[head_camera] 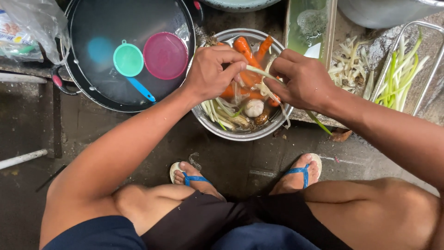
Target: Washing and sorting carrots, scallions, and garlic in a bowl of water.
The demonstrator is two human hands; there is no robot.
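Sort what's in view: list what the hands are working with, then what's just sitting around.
In use: left hand and right hand gripping a green stalk; steel bowl of carrots beneath.

Lying about: black pan, teal strainer, pink lid, plastic bag.

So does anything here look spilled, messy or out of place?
Little stands out. Both hands, left hand and right hand, hold a pale green stalk over the metal bowl. A few trimmings lie on the wet ground beside the bowl, and one long green strip hangs over the ledge.
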